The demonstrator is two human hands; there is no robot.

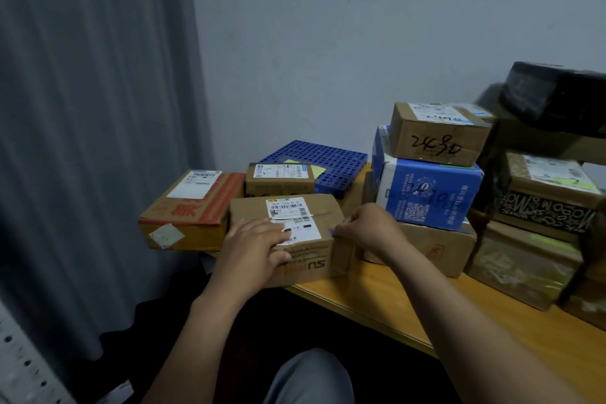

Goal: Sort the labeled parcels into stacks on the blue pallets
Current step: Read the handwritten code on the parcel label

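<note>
The left hand (259, 243) lay flat on the brown box (305, 267). The right hand (367, 226) pinched its edge. The blue pallet (331, 157) sat just above.

Labeled brown parcel (311, 249) lies flat, label up (blue pallet (328, 157) behind).

The brown box (249, 210) under your left hand (259, 246) and right hand (367, 228) has "SU" printed upside down on its front. The print on its white label (288, 210) is too small to read. Past your right hand, the top box (436, 144) says "2490" in black pen. The blue box (429, 197) below it seems to say the same.
</note>
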